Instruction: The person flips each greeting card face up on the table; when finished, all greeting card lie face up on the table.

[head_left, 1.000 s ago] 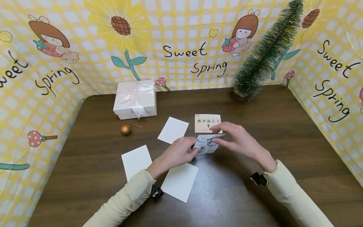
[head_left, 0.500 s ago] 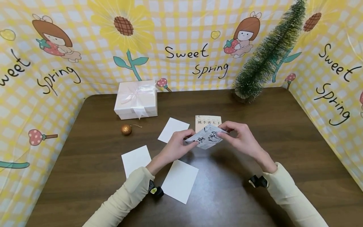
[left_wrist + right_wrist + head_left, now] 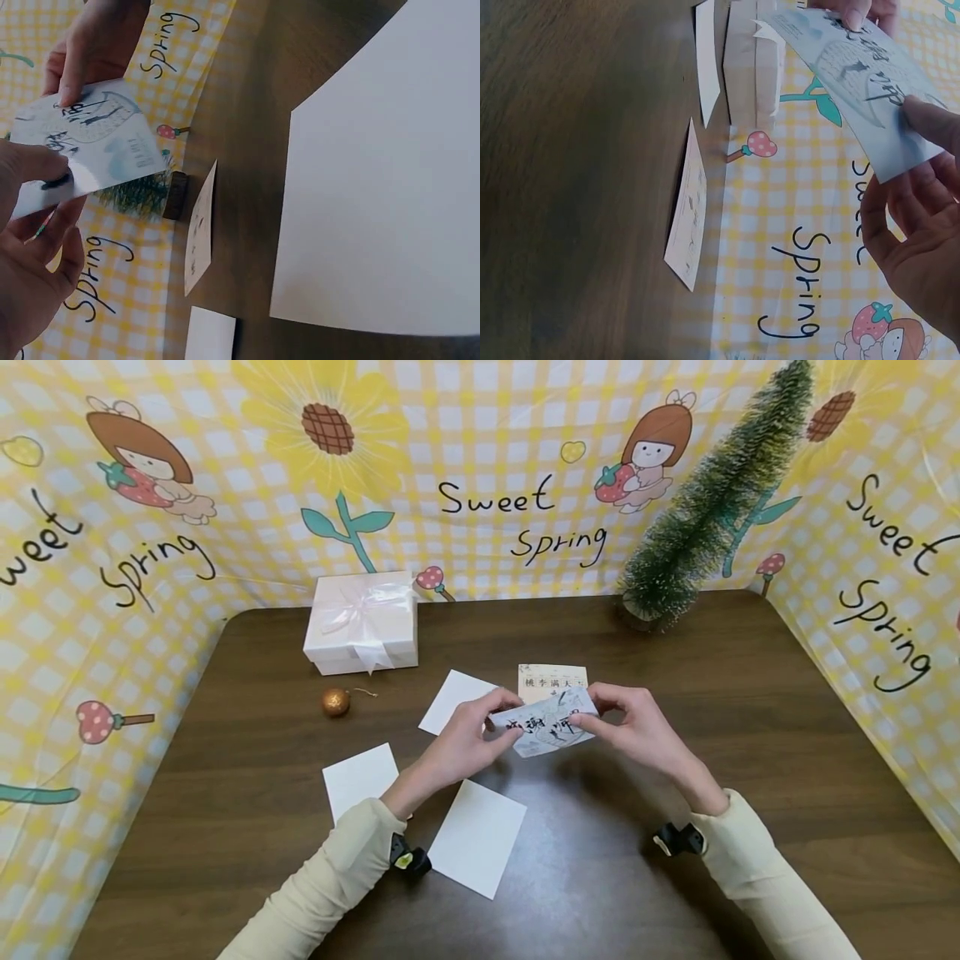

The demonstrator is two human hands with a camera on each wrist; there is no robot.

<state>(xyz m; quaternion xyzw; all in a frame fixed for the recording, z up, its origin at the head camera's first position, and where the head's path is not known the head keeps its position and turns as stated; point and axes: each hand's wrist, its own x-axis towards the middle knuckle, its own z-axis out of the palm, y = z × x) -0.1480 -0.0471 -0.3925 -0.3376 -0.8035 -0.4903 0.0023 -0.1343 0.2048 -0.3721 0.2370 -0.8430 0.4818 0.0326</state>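
A grey-blue greeting card with black brush lettering is held up above the table between both hands. My left hand pinches its left end, thumb on the lettered face and fingers behind. At the right end, my right hand pinches it the same way. The right wrist view shows the card tilted, its lettered side in sight. Just behind it on the table lies a cream card with a row of printed characters, partly covered by the held card.
Three blank white cards lie around my left arm: a back one, a left one and a front one. Farther back are a ribboned white gift box, a gold ornament ball and a small artificial pine tree.
The card has been raised and turned so its lettering faces me more and reads level. Both hands shifted slightly with it, and the right fingers now grip its edge more fully.
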